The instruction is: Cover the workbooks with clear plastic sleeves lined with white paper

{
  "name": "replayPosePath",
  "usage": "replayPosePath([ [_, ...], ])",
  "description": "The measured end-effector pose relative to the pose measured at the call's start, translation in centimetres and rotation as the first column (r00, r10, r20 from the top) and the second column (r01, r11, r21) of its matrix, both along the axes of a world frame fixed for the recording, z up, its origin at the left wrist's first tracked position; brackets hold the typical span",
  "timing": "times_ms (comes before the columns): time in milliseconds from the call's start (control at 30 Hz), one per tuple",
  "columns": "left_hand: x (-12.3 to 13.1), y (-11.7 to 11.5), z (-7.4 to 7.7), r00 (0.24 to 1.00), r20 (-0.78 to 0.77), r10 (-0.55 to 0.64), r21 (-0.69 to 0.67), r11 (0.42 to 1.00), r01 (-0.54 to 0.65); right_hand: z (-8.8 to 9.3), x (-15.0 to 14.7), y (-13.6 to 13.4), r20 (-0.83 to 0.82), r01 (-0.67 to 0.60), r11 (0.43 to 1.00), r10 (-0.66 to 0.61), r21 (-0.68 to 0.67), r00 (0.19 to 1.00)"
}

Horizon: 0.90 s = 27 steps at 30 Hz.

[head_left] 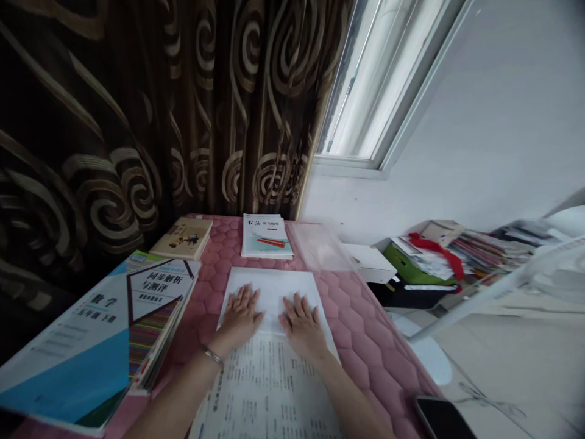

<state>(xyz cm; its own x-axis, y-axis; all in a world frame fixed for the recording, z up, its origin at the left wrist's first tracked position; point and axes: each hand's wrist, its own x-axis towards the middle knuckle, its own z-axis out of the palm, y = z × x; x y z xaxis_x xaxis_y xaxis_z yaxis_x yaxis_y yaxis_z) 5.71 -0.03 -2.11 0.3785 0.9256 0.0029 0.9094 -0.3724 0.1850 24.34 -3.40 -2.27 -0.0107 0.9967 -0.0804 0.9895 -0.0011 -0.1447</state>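
Observation:
A white sheet (274, 281) lies on the pink quilted table cover, its near part meeting a printed page (269, 390) full of text. My left hand (241, 317), with a silver bracelet at the wrist, rests palm down on the left side of the white sheet, fingers spread. On the right side of that sheet my right hand (304, 326) lies flat, fingers apart and pointing away from me. Neither hand grips anything. The printed page runs toward me between my forearms.
Large workbooks (91, 341) are stacked at left, a tan book (183, 238) behind them. Booklets (266, 236) and a clear plastic folder (322, 245) lie at the back. A phone (443, 417) sits at the near right edge. Boxes with papers (420, 262) stand beyond the table's right side.

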Motion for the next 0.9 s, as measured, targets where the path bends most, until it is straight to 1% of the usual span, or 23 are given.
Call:
replayPosePath([
  [100,0.8,0.6,-0.3,0.997,0.003,0.072,0.014,0.997,-0.072,-0.6,0.2,0.1,0.005,0.003,0.999,-0.003,0.039,1.000],
  [167,1.8,1.6,-0.2,0.994,0.007,0.105,0.037,0.994,-0.105,-0.9,0.2,0.1,0.002,0.004,0.998,-0.004,0.060,1.000],
  [233,2.7,3.3,0.0,0.998,0.021,0.068,0.066,0.995,-0.069,-0.9,0.2,0.1,0.001,0.003,0.997,-0.003,0.076,1.000],
  [300,3.0,5.1,0.2,0.999,0.035,0.014,0.076,0.997,-0.017,-0.7,0.1,0.0,0.004,-0.006,0.996,0.006,0.087,1.000],
  [400,2.8,7.2,0.1,0.999,0.040,0.013,0.065,0.998,-0.016,-0.5,0.2,-0.2,0.001,-0.013,0.996,0.013,0.085,1.000],
  [467,2.5,7.8,-0.2,0.999,0.041,0.018,0.079,0.997,-0.021,-0.4,0.2,-0.3,-0.006,-0.003,0.997,0.004,0.079,1.000],
  [567,2.3,7.9,-0.7,0.999,0.042,0.009,0.109,0.994,-0.013,0.0,-0.4,0.2,-0.013,0.025,0.997,-0.024,0.078,1.000],
  [633,2.3,7.9,-1.0,0.999,0.033,0.009,0.122,0.992,-0.013,0.7,-1.4,1.5,-0.046,-0.012,0.996,0.016,0.083,0.999],
  [700,2.4,8.1,-1.1,1.000,-0.008,0.004,0.095,0.995,-0.003,1.4,-2.8,3.6,-0.121,-0.109,0.990,0.120,0.094,0.985],
  [800,2.3,8.7,-1.2,0.997,-0.074,-0.016,0.011,1.000,0.017,2.1,-4.9,7.3,-0.241,-0.268,0.959,0.282,0.090,0.929],
  [867,2.2,8.8,-1.3,0.997,-0.074,-0.019,0.005,1.000,0.019,1.9,-5.4,9.2,-0.275,-0.287,0.956,0.293,0.062,0.915],
  [900,2.2,8.8,-1.4,0.998,-0.064,-0.012,0.018,1.000,0.013,1.7,-5.3,9.9,-0.278,-0.275,0.960,0.279,0.054,0.919],
])
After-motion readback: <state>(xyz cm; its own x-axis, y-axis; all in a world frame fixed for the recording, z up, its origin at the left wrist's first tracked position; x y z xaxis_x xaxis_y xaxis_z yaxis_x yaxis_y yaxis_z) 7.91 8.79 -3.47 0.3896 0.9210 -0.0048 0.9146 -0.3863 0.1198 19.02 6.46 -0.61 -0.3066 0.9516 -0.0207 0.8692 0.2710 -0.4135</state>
